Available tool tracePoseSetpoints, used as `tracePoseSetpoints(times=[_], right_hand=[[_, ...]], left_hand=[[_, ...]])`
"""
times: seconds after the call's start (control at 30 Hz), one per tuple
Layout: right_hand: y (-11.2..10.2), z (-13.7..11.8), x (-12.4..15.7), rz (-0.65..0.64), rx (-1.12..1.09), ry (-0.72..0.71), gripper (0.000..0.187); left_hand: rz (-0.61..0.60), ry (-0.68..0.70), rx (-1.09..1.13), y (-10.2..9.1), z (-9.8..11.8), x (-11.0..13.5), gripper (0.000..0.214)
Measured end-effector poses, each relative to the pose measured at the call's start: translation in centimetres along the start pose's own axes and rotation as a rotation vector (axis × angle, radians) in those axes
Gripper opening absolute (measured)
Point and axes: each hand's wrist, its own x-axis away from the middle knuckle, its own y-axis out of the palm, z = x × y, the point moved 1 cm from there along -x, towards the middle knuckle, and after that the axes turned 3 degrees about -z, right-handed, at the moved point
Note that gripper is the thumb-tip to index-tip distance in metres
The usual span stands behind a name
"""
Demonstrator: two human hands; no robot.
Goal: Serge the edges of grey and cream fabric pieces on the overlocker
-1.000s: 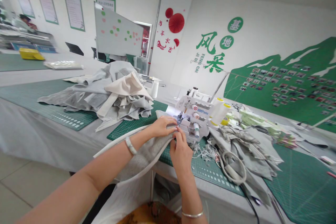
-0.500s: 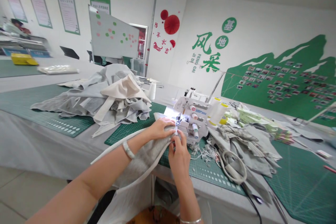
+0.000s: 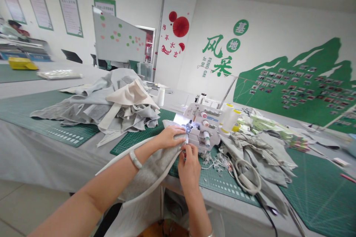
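Observation:
A grey fabric piece [image 3: 151, 177] with a pale edge band runs from my lap up to the lit needle area of a white overlock sewing machine [image 3: 213, 118]. My left hand [image 3: 171, 137] lies on the fabric just left of the presser foot, fingers stretched out towards it. Closer to me and slightly right, my right hand [image 3: 189, 161] pinches the fabric's edge between bent fingers and thumb. The fingertips of both hands are close together in front of the machine. Thread scraps [image 3: 214, 160] lie beside the machine's base.
A heap of grey and cream fabric pieces [image 3: 128, 96] lies left on green cutting mats [image 3: 80, 127]. Right of the machine are thread cones [image 3: 227, 116], more grey fabric [image 3: 258, 155] and scissors [image 3: 230, 169]. A white thread cone [image 3: 161, 97] stands behind the heap. Another person [image 3: 13, 29] is far left.
My right hand's fingers have drawn slightly back from the presser foot and bent more at the fabric edge. The left hand stays nearly in place. The view has shifted a little.

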Motion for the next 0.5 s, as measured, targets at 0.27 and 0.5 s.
tracePoseSetpoints(times=[0.27,0.5], right_hand=[[0.69,0.77,-0.35,-0.070,-0.355,0.043,0.012],[0.72,1.02,-0.65,-0.066,-0.727,0.198,0.010]], left_hand=[[-0.020,-0.024,-0.037,0.07,-0.06,-0.22,0.037],[0.039,0.016,-0.064,0.19,0.09,0.06,0.033]])
